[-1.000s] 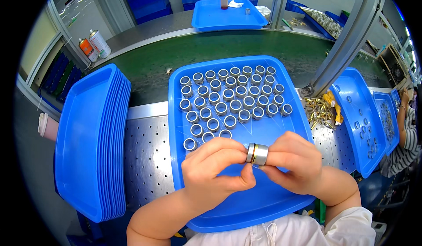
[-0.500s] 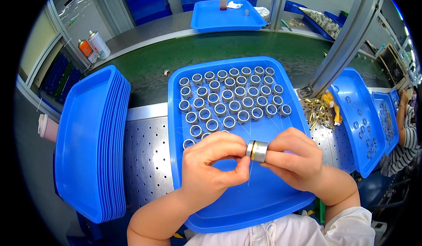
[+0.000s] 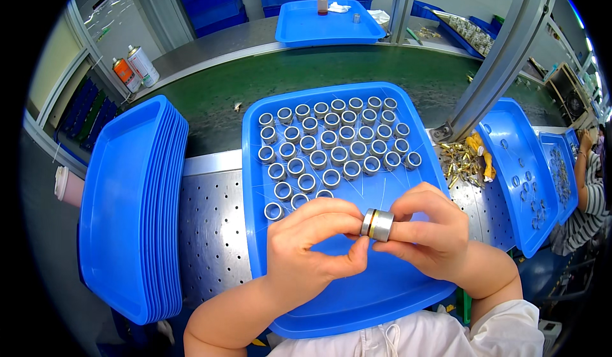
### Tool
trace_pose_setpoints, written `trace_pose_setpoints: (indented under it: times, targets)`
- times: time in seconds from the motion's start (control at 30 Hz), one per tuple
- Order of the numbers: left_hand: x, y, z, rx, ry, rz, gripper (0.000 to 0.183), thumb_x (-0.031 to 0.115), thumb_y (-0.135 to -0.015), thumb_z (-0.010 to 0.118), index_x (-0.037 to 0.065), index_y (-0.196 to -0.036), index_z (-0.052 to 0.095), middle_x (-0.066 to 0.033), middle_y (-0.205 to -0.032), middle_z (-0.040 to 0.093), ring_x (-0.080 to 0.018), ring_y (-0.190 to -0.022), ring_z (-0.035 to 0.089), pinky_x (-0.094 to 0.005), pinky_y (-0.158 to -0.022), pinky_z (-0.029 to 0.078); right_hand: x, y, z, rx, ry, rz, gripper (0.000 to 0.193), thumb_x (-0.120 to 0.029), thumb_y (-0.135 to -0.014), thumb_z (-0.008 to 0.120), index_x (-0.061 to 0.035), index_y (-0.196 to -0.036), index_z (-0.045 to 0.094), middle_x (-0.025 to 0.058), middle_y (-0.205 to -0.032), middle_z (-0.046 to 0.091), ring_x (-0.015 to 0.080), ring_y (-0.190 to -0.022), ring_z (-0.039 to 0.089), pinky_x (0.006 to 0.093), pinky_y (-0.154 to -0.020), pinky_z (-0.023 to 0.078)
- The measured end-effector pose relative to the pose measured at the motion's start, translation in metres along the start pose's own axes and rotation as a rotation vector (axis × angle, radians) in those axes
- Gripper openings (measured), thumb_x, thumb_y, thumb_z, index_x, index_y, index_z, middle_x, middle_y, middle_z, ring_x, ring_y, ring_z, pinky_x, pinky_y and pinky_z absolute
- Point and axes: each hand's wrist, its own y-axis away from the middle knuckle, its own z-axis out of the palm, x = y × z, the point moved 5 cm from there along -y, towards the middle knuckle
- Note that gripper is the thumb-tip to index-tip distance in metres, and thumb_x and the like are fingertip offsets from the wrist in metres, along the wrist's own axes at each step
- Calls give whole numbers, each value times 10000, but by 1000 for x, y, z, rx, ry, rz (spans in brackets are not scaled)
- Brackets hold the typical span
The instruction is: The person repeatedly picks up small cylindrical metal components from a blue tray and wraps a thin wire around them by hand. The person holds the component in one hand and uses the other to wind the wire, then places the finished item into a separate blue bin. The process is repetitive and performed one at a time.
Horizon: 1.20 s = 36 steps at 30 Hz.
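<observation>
A short metal ring stack [image 3: 377,224], silver with a brass-coloured band, is pinched between both my hands above a blue tray [image 3: 395,293]. My left hand [image 3: 312,245] grips it from the left with thumb below and fingers curled over. My right hand [image 3: 428,231] holds its right end with fingertips. Several rows of silver metal rings [image 3: 331,141] stand upright in the far half of the tray, just beyond my fingers.
A stack of blue trays [image 3: 131,207] lies to my left. Loose brass parts [image 3: 460,159] sit right of the tray by a metal post [image 3: 494,64]. More blue trays [image 3: 519,166] hold small parts at the right, where another person [image 3: 590,191] sits. Spray cans [image 3: 135,67] stand far left.
Both hands have kept hold of the ring stack and shifted it slightly, with the fingers turning around it. The rows of rings in the tray are unchanged.
</observation>
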Motion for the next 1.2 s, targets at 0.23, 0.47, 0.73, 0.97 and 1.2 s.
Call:
trace_pose_setpoints:
  times: [0.23,0.47,0.73,0.97,1.2]
  targets:
    - [6,2,-1,43,-82,70,212,-29,-584,719,27,-777,651,-70,-792,638,-146,-644,617,-233,-566,502,0,1,4,5,-34,-2,261,-47,-620,790,-52,-847,663,75,-828,578,180,-666,552,259,-549,460]
    - [-8,2,2,46,185,-76,201,-44,-615,735,20,-789,657,-80,-798,637,-172,-694,622,-252,-617,506,3,0,0,37,-19,-20,298,-10,-603,784,-47,-872,664,94,-882,602,200,-716,582,267,-587,475]
    - [-5,-2,1,-16,262,-71,257,-18,-672,746,10,-898,629,-98,-951,619,-166,-837,627,-269,-717,533,2,-1,-5,52,-71,-27,292,32,-629,749,-31,-902,664,131,-940,609,226,-758,611,295,-640,510]
    - [-20,8,10,-195,756,-579,381,-54,-741,689,-41,-1085,526,-121,-1042,574,-176,-930,617,-307,-859,519,-2,-2,-8,-3,-22,-156,270,33,-652,737,-13,-905,658,161,-960,602,242,-781,624,302,-657,518]
    - [-14,3,8,-221,656,-483,490,-123,-649,706,-48,-1099,530,-139,-1098,540,-210,-1030,576,-351,-910,502,4,-1,-5,-26,-192,-24,286,12,-627,768,-17,-886,651,151,-989,604,241,-794,627,305,-677,521]
